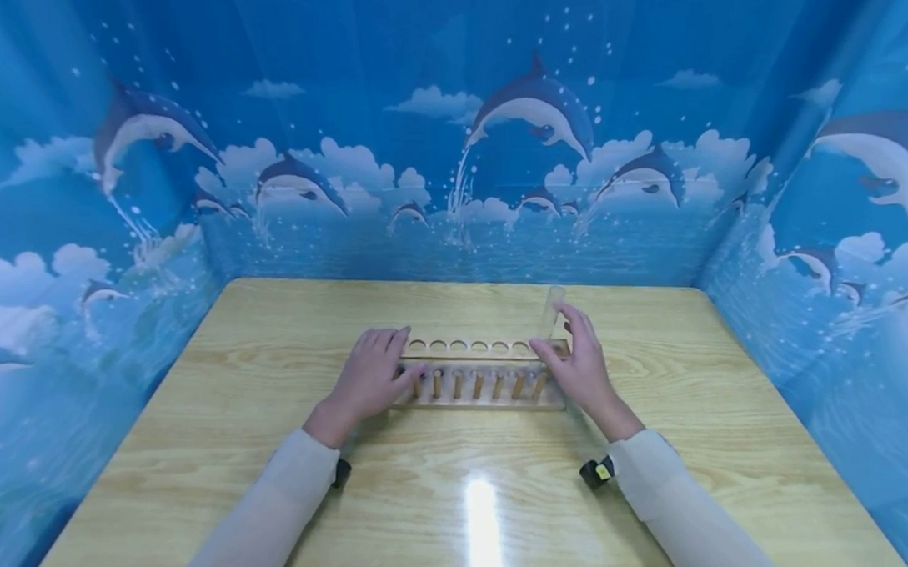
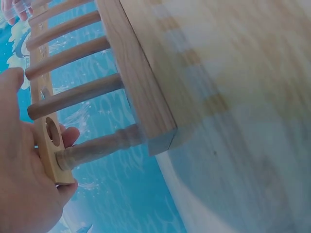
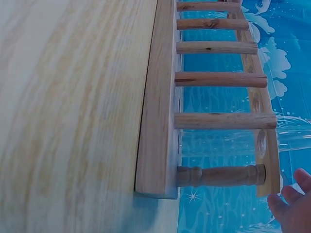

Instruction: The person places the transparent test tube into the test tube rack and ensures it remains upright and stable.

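A wooden test tube rack (image 1: 481, 403) stands on the table, with a row of round holes in its upper rail (image 1: 469, 357) and several upright pegs along its front. My left hand (image 1: 374, 368) grips the left end of that rail, thumb in front and fingers behind, as the left wrist view also shows (image 2: 29, 160). At the right end a clear test tube (image 1: 551, 309) passes down through a hole, its lower part (image 3: 218, 141) visible between the rails. Around it my right hand (image 1: 580, 358) has thumb and index finger spread, index fingertip right at the tube.
The light wood-grain table (image 1: 656, 493) spreads around the rack, with its far edge behind it. Blue curtains (image 1: 432, 92) printed with dolphins hang at the back and on both sides. Each wrist bears a small black device (image 1: 596, 474) below the sleeve.
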The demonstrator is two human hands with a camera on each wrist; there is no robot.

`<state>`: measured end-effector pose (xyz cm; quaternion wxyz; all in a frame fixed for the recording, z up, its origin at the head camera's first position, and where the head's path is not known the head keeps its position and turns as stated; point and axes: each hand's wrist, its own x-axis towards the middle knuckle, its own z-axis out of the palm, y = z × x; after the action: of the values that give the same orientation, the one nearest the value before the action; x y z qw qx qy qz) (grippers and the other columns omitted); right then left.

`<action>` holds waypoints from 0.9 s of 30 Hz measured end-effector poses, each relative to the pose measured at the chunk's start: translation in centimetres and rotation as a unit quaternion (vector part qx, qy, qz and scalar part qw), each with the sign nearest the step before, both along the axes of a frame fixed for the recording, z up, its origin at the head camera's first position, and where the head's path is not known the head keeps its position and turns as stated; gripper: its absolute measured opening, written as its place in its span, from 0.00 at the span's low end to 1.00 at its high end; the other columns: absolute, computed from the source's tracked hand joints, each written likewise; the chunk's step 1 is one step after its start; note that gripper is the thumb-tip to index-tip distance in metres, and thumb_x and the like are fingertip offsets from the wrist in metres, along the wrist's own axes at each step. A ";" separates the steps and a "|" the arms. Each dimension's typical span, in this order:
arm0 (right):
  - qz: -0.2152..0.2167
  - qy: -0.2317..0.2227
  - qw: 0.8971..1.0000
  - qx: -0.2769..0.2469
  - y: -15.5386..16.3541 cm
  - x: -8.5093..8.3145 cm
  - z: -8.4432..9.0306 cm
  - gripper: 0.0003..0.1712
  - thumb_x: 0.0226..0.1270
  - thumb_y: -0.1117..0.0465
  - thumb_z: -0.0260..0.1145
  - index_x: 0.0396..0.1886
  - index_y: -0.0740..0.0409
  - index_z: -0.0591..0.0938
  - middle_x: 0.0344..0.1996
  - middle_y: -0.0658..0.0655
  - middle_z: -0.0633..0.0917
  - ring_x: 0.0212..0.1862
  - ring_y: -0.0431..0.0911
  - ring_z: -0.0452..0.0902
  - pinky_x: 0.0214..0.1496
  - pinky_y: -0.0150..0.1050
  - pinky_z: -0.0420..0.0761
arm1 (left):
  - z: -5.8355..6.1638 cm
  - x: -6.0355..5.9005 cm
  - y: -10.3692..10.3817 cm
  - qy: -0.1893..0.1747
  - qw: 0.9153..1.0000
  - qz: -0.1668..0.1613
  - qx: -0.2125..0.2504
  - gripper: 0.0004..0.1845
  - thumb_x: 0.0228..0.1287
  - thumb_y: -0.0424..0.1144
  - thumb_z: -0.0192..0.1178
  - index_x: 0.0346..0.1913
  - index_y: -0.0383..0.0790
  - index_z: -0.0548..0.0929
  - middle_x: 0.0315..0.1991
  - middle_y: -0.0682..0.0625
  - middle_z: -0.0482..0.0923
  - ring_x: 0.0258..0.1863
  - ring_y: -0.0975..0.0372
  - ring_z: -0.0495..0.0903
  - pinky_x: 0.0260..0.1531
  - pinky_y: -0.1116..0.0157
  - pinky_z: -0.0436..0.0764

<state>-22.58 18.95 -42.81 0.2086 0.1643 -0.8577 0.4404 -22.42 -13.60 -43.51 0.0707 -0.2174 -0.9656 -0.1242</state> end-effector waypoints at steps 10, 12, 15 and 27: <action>0.006 -0.034 0.999 0.036 0.5 0.3 0.1 0.42 0.66 0.52 0.66 0.75 0.56 0.59 0.74 0.62 0.56 0.73 0.61 0.53 0.69 0.66 0.56 | 0.3 -0.2 -0.3 -0.017 0.998 -0.016 0.057 0.34 0.75 0.58 0.43 0.74 0.39 0.60 0.70 0.38 0.61 0.71 0.46 0.58 0.72 0.46 0.48; 0.012 -0.050 0.997 0.050 0.7 0.4 0.0 0.43 0.67 0.50 0.65 0.76 0.54 0.57 0.75 0.61 0.52 0.74 0.62 0.49 0.68 0.69 0.55 | 0.2 -0.2 -0.3 -0.007 0.998 -0.015 0.065 0.33 0.75 0.58 0.43 0.74 0.42 0.60 0.72 0.38 0.57 0.72 0.45 0.55 0.72 0.44 0.45; 0.016 -0.065 0.994 0.082 0.9 0.4 -0.1 0.45 0.68 0.46 0.62 0.78 0.51 0.53 0.77 0.58 0.46 0.74 0.64 0.43 0.66 0.73 0.52 | 0.1 -0.2 -0.5 0.019 0.997 -0.012 0.070 0.32 0.75 0.57 0.43 0.74 0.45 0.61 0.74 0.38 0.53 0.73 0.44 0.52 0.71 0.40 0.44; 0.023 -0.074 0.981 0.180 2.2 0.6 0.3 0.51 0.67 0.39 0.61 0.79 0.48 0.45 0.77 0.60 0.40 0.76 0.63 0.32 0.72 0.64 0.31 | 0.3 0.2 -2.1 -0.007 0.998 0.042 0.049 0.32 0.74 0.62 0.39 0.77 0.58 0.54 0.78 0.44 0.44 0.75 0.42 0.42 0.66 0.32 0.37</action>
<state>-22.02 21.16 -42.52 0.1011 0.1858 -0.9318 0.2948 -22.26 -15.73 -43.18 0.0801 -0.1722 -0.9670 -0.1697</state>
